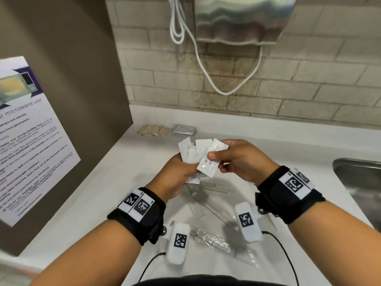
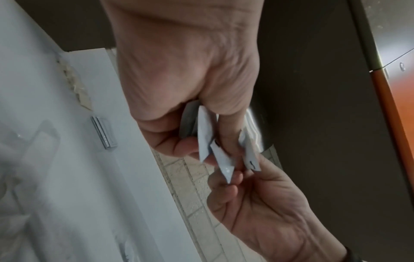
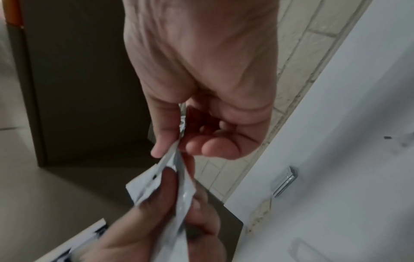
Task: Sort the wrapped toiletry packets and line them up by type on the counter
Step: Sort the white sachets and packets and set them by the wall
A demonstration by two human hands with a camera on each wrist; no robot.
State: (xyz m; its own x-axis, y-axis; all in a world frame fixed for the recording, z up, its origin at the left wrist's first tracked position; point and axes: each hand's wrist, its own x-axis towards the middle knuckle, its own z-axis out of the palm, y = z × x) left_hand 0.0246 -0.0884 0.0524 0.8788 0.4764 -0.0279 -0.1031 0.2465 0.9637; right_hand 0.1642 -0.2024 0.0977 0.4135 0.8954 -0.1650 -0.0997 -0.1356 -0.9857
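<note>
Above the desk [image 1: 107, 182], the left hand [image 1: 177, 174] grips a fan of white packets [image 1: 191, 150]. The right hand [image 1: 241, 159] pinches one packet [image 1: 208, 165] from it.

Both hands [image 1: 208, 164] above the counter [image 1: 268, 139], fanned white packets [image 1: 193, 150] between them.

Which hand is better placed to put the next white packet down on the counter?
The right hand. It already pinches a single white packet, while the left hand is busy holding the bunch of white packets.
</note>
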